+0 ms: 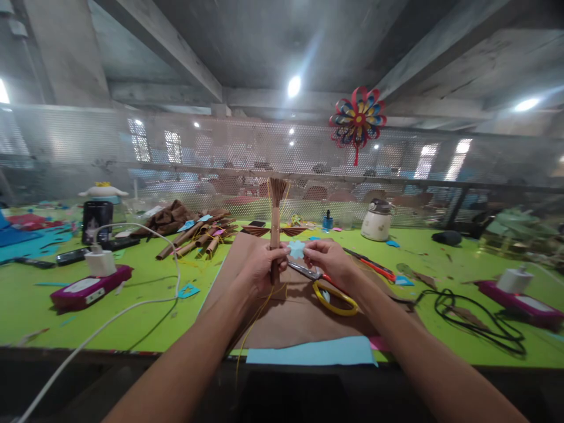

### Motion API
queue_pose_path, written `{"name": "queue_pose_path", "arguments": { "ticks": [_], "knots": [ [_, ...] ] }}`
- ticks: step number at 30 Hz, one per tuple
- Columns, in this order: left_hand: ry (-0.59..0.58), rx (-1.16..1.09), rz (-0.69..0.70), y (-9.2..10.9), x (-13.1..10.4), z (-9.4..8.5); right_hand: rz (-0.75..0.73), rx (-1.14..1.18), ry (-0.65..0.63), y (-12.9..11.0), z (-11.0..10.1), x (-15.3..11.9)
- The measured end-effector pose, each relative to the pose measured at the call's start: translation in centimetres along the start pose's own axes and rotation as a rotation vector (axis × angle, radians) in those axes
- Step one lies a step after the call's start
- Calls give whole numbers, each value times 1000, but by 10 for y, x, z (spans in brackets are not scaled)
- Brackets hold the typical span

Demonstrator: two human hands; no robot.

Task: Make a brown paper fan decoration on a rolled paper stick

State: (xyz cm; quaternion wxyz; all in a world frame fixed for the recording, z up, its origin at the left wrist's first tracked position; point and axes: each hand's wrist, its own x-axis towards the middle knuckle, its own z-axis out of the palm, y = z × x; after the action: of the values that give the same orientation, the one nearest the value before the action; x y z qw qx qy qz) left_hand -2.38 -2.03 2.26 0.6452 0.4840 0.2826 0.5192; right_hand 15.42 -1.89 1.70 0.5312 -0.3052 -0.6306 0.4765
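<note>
My left hand (267,263) is closed round the lower part of a rolled brown paper tube (275,226), held upright. Pleated fans spread at the tube's top and sides, and yellow string hangs from it. Between the fingertips of my right hand (328,258) is a small light-blue paper flower (296,249), close beside the tube; whether it touches the left thumb I cannot tell. Under my hands lies a sheet of brown paper (268,329). Scissors with yellow and red handles (335,301) rest on that sheet, partly hidden by my right hand.
On the green table (145,329), rolled brown tubes (207,232) lie at the back left. A red utility knife (374,265), a white kettle (376,222) and a coiled black cable (476,323) are to the right. A purple power strip (92,288) with a white cord stands left.
</note>
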Motion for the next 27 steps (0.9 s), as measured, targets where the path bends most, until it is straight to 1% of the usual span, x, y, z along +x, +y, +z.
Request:
{"name": "queue_pose_path", "arguments": {
  "ticks": [3,6,9,13,16,20,22,24,27],
  "knots": [
    [-9,5,2,-1,1,-1,21,39,6,2,0,1],
    [-19,-15,0,-3,6,-6,11,16,17,1,0,0],
    [-32,-42,-44,-6,10,-12,-7,-14,50,-2,-1,-1],
    [-6,-58,-93,-8,12,-16,-13,-21,67,-3,-2,-2],
    [7,-63,-76,-6,9,-13,-42,2,99,-4,-1,-2],
    [15,-32,-44,-5,6,-7,-108,22,237,-6,3,-1],
    [3,-15,-39,-6,5,-4,-99,67,294,-4,7,1],
    [-10,-10,-40,-8,5,-3,-60,142,314,-2,12,2],
    [-5,-7,-57,-12,6,-2,-37,226,300,2,21,4]
  ]
}}
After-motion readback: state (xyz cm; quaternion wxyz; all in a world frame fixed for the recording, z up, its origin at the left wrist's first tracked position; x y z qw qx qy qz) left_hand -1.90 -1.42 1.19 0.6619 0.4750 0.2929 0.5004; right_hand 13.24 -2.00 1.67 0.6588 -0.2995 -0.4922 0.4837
